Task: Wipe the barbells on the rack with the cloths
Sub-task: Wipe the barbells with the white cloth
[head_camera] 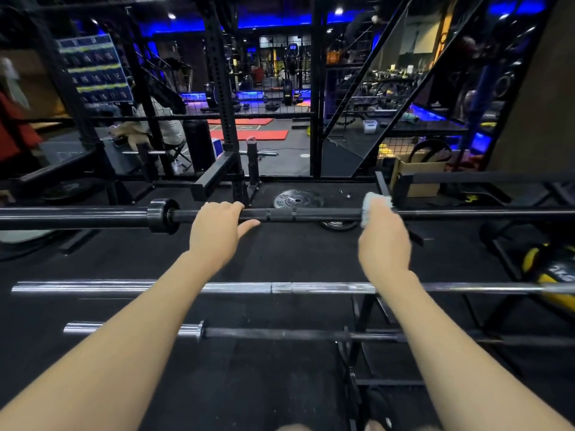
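Three barbells lie across the rack. The black top barbell (311,214) runs across the middle of the view. My left hand (217,227) grips its shaft just right of the collar, fingers curled over the top and thumb out below. My right hand (384,237) holds a pale blue-white cloth (375,203) wrapped against the same shaft further right. Under my forearms runs a chrome barbell (280,287). Nearest me is a dark barbell with a chrome sleeve (280,333).
The black rack frame (385,188) stands at the right. A weight plate (297,199) lies on the black floor behind the top bar. A cardboard box (417,169) and a yellow-black ball (550,272) sit to the right. Squat rack uprights (224,119) stand ahead.
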